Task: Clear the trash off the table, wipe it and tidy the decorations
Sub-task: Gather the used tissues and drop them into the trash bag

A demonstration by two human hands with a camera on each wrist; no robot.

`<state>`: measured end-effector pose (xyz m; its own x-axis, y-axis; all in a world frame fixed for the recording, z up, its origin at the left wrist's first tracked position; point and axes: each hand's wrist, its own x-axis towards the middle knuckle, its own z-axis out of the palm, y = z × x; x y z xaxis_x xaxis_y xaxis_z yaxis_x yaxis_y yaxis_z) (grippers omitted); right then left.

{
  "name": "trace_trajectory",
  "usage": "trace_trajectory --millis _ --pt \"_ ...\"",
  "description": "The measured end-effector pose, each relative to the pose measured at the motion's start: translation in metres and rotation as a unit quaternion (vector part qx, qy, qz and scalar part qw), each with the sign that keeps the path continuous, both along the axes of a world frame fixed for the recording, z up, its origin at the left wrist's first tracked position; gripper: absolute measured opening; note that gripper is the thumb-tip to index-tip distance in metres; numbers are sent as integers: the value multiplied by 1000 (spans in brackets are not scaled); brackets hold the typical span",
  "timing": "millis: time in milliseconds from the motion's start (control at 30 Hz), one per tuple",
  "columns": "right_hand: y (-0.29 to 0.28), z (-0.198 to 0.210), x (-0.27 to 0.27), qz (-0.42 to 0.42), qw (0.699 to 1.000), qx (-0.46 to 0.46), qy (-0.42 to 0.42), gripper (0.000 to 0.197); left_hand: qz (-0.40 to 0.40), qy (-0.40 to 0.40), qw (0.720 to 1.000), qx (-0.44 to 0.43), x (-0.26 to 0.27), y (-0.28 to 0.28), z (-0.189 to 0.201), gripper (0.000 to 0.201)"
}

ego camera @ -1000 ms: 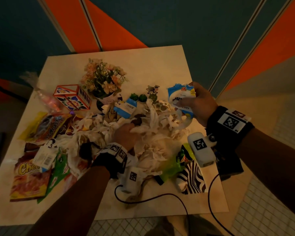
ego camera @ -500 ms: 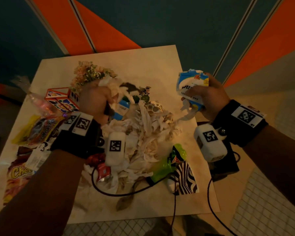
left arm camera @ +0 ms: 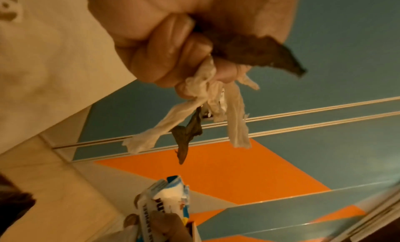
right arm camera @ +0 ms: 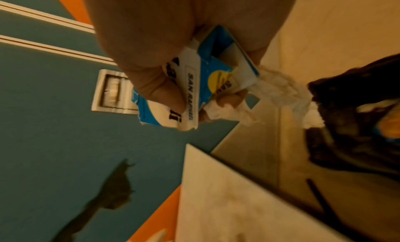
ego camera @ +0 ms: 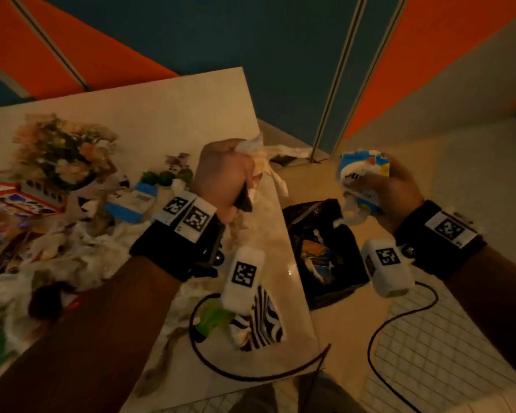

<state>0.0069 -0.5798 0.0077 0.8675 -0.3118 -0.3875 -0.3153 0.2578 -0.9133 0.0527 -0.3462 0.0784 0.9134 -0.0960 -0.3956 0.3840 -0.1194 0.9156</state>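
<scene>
My left hand (ego camera: 225,171) grips a wad of white tissue strips (left arm camera: 203,98) and dark scraps (left arm camera: 259,52), held over the table's right edge (ego camera: 283,222). Beyond that edge, my right hand (ego camera: 379,189) holds a crushed blue and white carton (ego camera: 362,171) with a bit of tissue (right arm camera: 279,90), above and to the right of a black trash bag (ego camera: 325,254) open on the floor. The same carton (right arm camera: 194,85) fills the right wrist view. More torn tissue (ego camera: 72,257) and snack wrappers (ego camera: 0,234) cover the table's left part.
A flower pot (ego camera: 63,150), a patterned box (ego camera: 15,198), small green figures (ego camera: 161,175) and a blue box (ego camera: 134,201) stand on the table. A zebra-striped item (ego camera: 265,320) and a green wrapper (ego camera: 212,320) lie near its front right corner. Cables (ego camera: 251,374) hang from my wrists.
My left hand grabbed tissue from the pile, lifted it and carried it right to the table's edge. My right hand moved right with the carton, off the table, toward the bag.
</scene>
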Motion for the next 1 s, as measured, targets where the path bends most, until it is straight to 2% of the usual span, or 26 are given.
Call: trace_trajectory --millis 133,200,300,400,467,567,667,733,800,900,967,1000 --pt "-30 -63 -14 -42 994 22 95 30 -20 33 999 6 -5 -44 -29 30" --pt "-37 -93 -12 -58 988 32 137 32 -10 52 999 14 -3 -62 -47 36" --pt "-42 -136 -8 -74 980 60 176 31 9 76 997 21 0 -85 -75 34" --pt "-48 -180 2 -80 971 44 223 47 4 81 996 40 1 -98 -103 27" --pt "-51 -208 8 -67 966 39 248 44 -13 89 994 55 4 -104 -119 19" --pt "-54 -240 16 -45 957 28 285 45 -35 84 992 82 6 -111 -140 26" --pt "-58 -268 19 36 939 -44 339 40 -54 91 984 143 11 -122 -159 31" --pt "-64 -270 17 96 920 -102 367 41 -70 111 978 163 17 -127 -166 31" --pt "-72 -269 14 113 908 -137 380 46 -115 120 969 184 22 -136 -174 24" --pt "-95 -268 6 70 921 -109 369 41 -173 136 941 258 26 -158 -194 28" --pt "-109 -263 -5 25 930 -73 360 34 -194 164 924 284 28 -170 -220 31" --pt "-117 -259 -11 3 934 -58 352 31 -214 201 905 308 29 -176 -246 36"
